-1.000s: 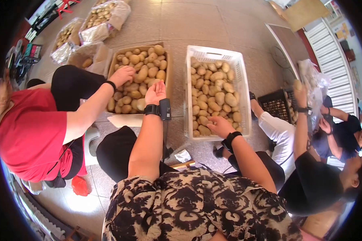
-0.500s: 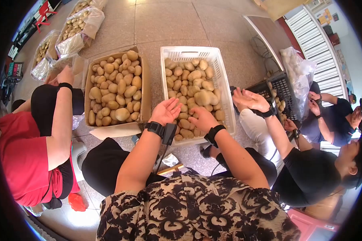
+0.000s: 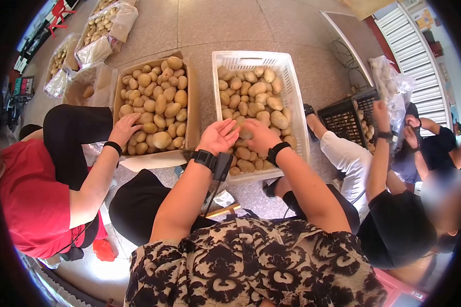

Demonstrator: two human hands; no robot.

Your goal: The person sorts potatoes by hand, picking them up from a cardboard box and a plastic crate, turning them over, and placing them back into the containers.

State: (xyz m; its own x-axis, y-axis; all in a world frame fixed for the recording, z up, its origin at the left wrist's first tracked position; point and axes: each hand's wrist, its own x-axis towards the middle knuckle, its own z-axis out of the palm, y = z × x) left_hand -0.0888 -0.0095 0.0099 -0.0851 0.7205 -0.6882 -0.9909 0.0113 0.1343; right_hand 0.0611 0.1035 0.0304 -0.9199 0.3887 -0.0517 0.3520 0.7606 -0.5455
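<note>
My left hand (image 3: 218,137) is held palm up at the near left rim of the white plastic crate (image 3: 301,117), its fingers spread and nothing lying on the palm. Close beside it, my right hand (image 3: 261,138) reaches over the crate with its fingers bent round a potato (image 3: 245,133), which they partly cover. Many potatoes (image 3: 256,88) of different sizes fill the crate below both hands. A dark strap with a black box is on my left wrist, and a black band circles the right one.
Left of the crate stands a cardboard box (image 3: 192,107) of potatoes, where a person in red rests a hand (image 3: 125,129). Plastic-lined boxes (image 3: 98,51) hold more potatoes behind. On the right, a black crate (image 3: 338,118) stands near people in dark shirts.
My right hand has moved up and its fingers have drawn in near my left palm. The person in red has brought a hand onto the box; a person at right has raised an arm.
</note>
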